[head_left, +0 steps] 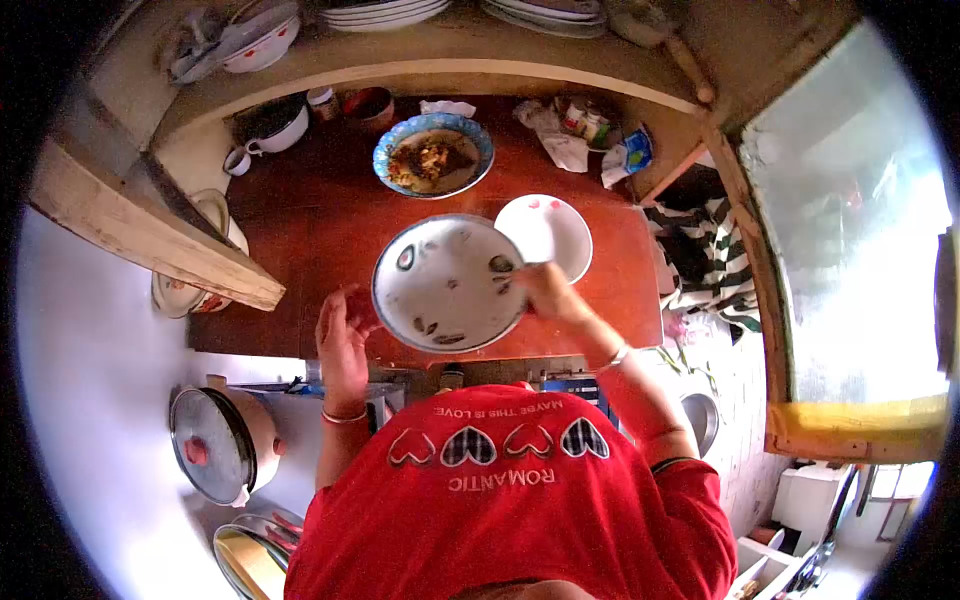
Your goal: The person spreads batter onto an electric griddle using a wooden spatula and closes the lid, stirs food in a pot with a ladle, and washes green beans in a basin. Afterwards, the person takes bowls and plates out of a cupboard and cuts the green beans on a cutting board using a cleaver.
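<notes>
A large white bowl (pixel 450 285) with dark leaf patterns and a blue rim is held over the front of the red-brown table (pixel 300 250). My right hand (pixel 547 292) grips its right edge. My left hand (pixel 345 335) is beside the bowl's left edge, its fingers raised and apart; whether a fingertip touches the rim cannot be made out. Behind the held bowl, to the right, a smaller white bowl (pixel 560 240) with red marks rests on the table, partly covered. Farther back stands a blue-rimmed bowl (pixel 434 155) with food in it.
A white pot (pixel 285 130), a small cup (pixel 237 161) and plastic packets (pixel 628 158) line the table's back. Stacked plates (pixel 385 12) sit on the shelf above. A wooden beam (pixel 150 235) juts in from the left. A lidded pot (pixel 215 445) stands at lower left.
</notes>
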